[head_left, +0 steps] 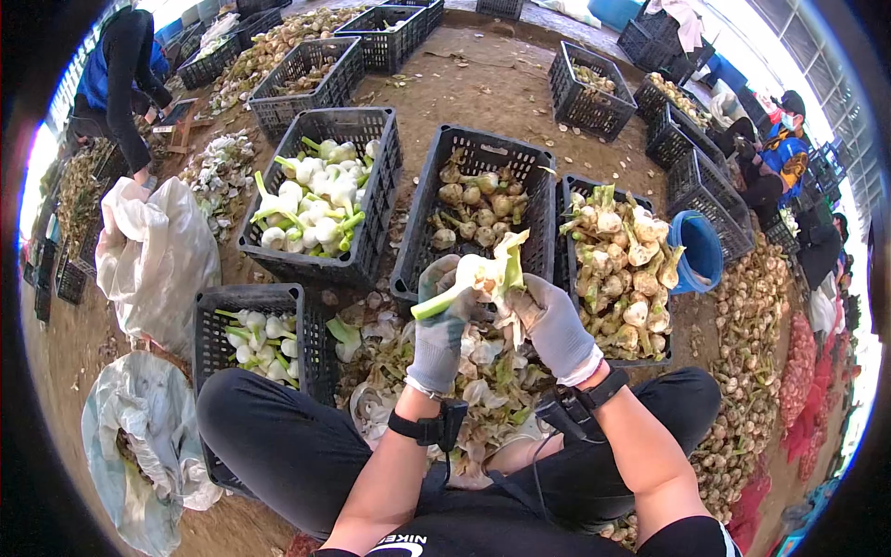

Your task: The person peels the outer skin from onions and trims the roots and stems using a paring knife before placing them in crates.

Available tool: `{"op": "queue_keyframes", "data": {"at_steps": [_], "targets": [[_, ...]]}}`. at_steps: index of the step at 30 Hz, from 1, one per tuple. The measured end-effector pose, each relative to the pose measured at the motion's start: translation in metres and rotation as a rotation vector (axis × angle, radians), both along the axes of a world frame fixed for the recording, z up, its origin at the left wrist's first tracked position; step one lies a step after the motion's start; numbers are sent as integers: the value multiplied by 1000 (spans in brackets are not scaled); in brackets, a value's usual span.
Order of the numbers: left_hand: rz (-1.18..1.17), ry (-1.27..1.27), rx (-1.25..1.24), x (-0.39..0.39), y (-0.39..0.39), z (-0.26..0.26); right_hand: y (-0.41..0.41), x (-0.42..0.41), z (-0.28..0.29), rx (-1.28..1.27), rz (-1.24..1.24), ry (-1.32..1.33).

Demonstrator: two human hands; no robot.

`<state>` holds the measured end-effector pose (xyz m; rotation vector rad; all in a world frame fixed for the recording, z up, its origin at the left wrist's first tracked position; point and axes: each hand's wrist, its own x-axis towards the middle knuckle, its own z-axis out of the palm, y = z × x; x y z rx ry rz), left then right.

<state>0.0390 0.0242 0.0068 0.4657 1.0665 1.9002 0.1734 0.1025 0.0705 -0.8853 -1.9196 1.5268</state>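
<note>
My gloved left hand [442,334] grips a garlic bulb [475,273] whose cut green stem points to the left. With its fingers closed on a loose, torn outer skin [513,264] at the bulb's right side, my gloved right hand [553,324] is close beside it. Below both hands, a heap of peeled skins and leaves [487,390] lies between my legs. Just beyond them stands a black plastic crate [411,240] with unpeeled garlic bulbs [480,195] in it. Another crate [567,209], right of it, is heaped with unpeeled garlic.
Peeled white garlic fills a crate [379,209] at front left; a smaller crate [209,327] by my left knee holds more. A blue bucket [696,254] stands at right, near a long garlic pile [745,348]. White sacks [156,257] sit left. One person [122,76] bends at far left; another [776,153] sits at right.
</note>
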Motion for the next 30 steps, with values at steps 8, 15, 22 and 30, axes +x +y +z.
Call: {"op": "queue_keyframes", "data": {"at_steps": [8,15,22,30], "targets": [[111,-50,92,-18,-8,-3,27,12,14,-704,-235,413],[86,-174,267,-39,-13,-7,11,28,-70,406,212,-677],[53,-492,411,-50,-15,-23,-37,4,-33,454,547,-1015],[168,-667,404,-51,-6,-53,-18,1,-64,533,719,-593]]}}
